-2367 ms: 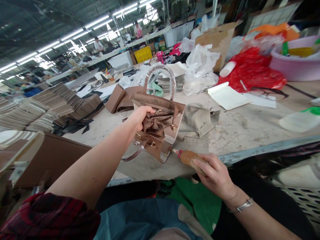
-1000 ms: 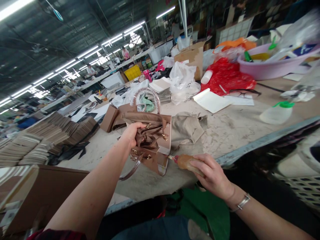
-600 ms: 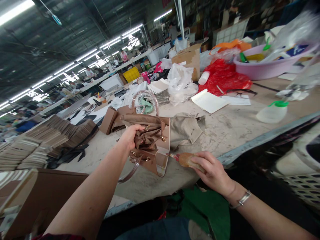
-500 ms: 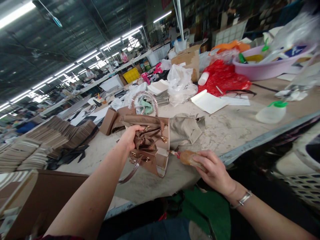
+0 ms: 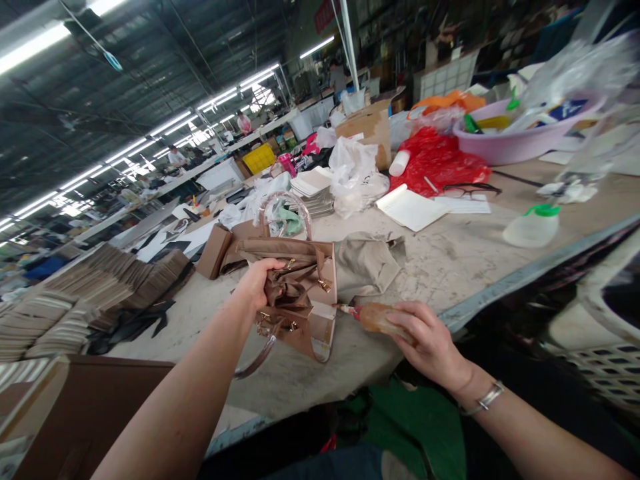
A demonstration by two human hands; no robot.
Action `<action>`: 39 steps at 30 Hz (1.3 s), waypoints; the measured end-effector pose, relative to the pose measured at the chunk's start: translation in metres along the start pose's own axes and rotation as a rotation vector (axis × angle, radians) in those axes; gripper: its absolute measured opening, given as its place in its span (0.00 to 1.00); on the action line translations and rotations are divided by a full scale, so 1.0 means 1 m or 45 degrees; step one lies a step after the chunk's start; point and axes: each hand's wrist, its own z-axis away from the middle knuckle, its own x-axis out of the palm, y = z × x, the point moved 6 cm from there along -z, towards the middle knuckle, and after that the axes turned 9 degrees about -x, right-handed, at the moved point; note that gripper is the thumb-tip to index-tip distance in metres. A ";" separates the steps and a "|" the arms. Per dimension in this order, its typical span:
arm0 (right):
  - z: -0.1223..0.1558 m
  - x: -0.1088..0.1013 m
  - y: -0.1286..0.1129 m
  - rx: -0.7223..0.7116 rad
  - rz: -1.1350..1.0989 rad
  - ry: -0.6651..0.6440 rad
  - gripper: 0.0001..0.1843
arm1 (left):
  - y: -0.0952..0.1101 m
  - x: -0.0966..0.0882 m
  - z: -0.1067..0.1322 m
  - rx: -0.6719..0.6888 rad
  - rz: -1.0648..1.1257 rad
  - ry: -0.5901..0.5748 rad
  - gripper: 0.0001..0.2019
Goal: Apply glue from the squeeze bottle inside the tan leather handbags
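A tan handbag (image 5: 320,303) with gold fittings and clear plastic-wrapped handles stands on the worktable (image 5: 465,260). My left hand (image 5: 256,283) is closed on the crumpled lining at the bag's open top. My right hand (image 5: 429,341) grips a small amber squeeze bottle (image 5: 374,317) with a red nozzle. The nozzle tip touches the bag's right side panel near its lower edge.
A grey cloth (image 5: 367,263) lies just behind the bag. Stacks of brown cut pieces (image 5: 85,293) fill the left, a brown box (image 5: 95,400) sits near left. Further right are a white bottle with green cap (image 5: 531,227), glasses (image 5: 467,191), a notebook (image 5: 410,208), red plastic (image 5: 440,163) and a pink basin (image 5: 515,137). People work at far benches.
The view has tilted and drifted; the bag and both hands stay together. My right hand lifted the bottle slightly, its nozzle staying at the bag's side panel.
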 end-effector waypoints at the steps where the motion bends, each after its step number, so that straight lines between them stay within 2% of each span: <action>1: 0.001 0.001 0.000 0.000 -0.025 -0.018 0.16 | 0.000 0.000 0.000 -0.002 -0.002 0.008 0.05; 5: 0.006 0.007 0.000 0.017 -0.099 -0.096 0.14 | 0.000 -0.002 0.001 -0.003 0.004 0.043 0.05; 14: 0.004 0.014 0.003 0.094 -0.151 -0.098 0.11 | 0.001 -0.001 0.002 -0.001 0.013 0.050 0.05; 20: -0.002 0.009 0.003 0.069 -0.066 0.013 0.11 | 0.002 -0.001 0.003 0.004 -0.004 0.033 0.05; 25: -0.003 0.003 0.006 0.078 -0.044 0.068 0.14 | 0.002 -0.006 0.001 0.035 -0.001 0.095 0.05; 30: -0.002 0.013 0.001 0.027 -0.143 -0.097 0.13 | 0.001 -0.004 0.001 0.017 -0.013 0.074 0.05; 32: -0.002 0.014 0.000 0.019 -0.133 -0.116 0.13 | 0.001 -0.004 0.001 0.013 -0.016 0.064 0.06; 39: -0.012 0.000 0.007 0.031 0.002 0.045 0.16 | 0.000 -0.005 0.001 0.007 -0.011 0.014 0.07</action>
